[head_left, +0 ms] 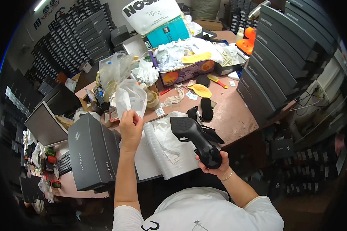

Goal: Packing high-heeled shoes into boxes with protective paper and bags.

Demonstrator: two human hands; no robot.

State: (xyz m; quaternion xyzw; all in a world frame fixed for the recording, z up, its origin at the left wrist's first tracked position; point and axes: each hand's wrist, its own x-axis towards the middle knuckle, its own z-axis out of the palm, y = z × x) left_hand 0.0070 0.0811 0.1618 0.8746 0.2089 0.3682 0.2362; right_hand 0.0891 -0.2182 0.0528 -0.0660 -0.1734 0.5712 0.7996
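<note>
My left hand (131,130) pinches a thin, whitish translucent sheet (132,96), raised above the clutter on the table. In my right hand (218,168) is a black high-heeled shoe (194,134), gripped at its heel end, with the ridged sole facing up and straps showing at the side. Below and between the hands lies crumpled white tissue paper (172,136), beside a clear, ribbed plastic roll (158,156). To the left of them stands a dark grey shoebox (90,152). A black oval pad (207,109) rests just past the shoe.
Tall stacked grey shoeboxes (275,61) line the table's right side. A purple carton (187,73) full of crumpled paper stands at the back. Nearer lie a yellow sponge pad (200,91) and a brush (218,81). A monitor (46,125) and keyboard (64,163) are at left.
</note>
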